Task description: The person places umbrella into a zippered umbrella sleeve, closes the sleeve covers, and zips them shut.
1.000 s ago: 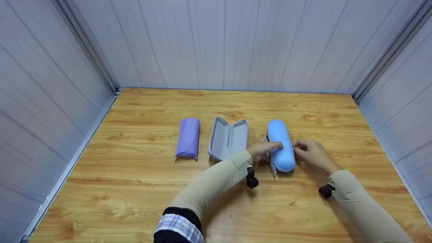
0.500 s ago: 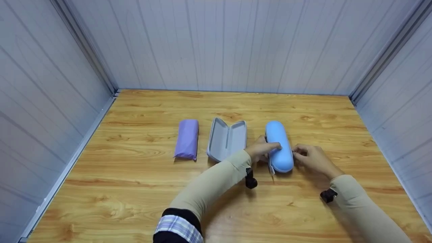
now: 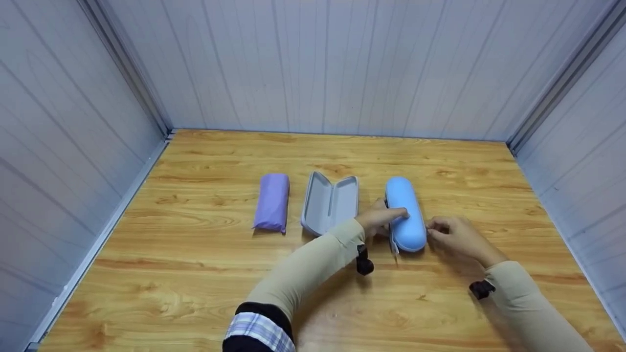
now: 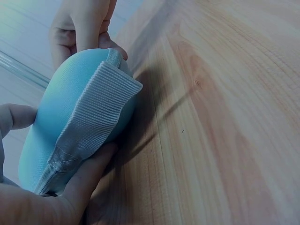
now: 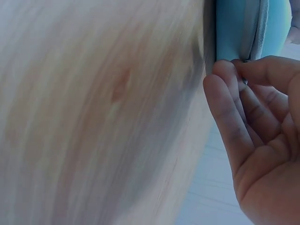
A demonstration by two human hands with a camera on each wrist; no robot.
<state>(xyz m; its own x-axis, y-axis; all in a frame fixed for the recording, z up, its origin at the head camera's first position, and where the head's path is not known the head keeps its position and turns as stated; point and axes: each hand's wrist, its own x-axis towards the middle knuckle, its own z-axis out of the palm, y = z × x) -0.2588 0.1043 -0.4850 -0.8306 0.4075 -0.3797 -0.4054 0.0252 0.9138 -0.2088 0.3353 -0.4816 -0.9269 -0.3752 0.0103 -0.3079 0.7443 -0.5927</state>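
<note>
Case of sky blue, long, rounded and smooth-shelled (image 3: 405, 195), rests on the yellow-brown wood-grain table (image 3: 195, 274), and both hands are on it! Taking twelve as the wall of pale grooved panels (image 3: 313, 63), the case points its far end toward eleven. At its nine o'clock the person's left hand (image 3: 381, 216) has it clamped, thumb across the top, fingers low along the side near the tabletop. Beside those, at seven o'clock, a pale grey woven strap (image 4: 96, 112) stands out from the near end. Over at four o'clock, there's the right hand (image 3: 457, 238), thumb and fingertips together right against the seam (image 5: 255, 28), pinching what I take to be a small metal zip pull (image 5: 245, 81); the fingers cover most of it, so I can't swear to that. Look to the blue case's nine o'clock: a pale grey hinged case (image 3: 318, 210) spread open, hollows up, its near-right corner hidden by the left arm in its beige sleeve (image 3: 298, 274). Further toward nine, well apart from both hands, lies a purple wrapped oblong packet (image 3: 272, 203).
</note>
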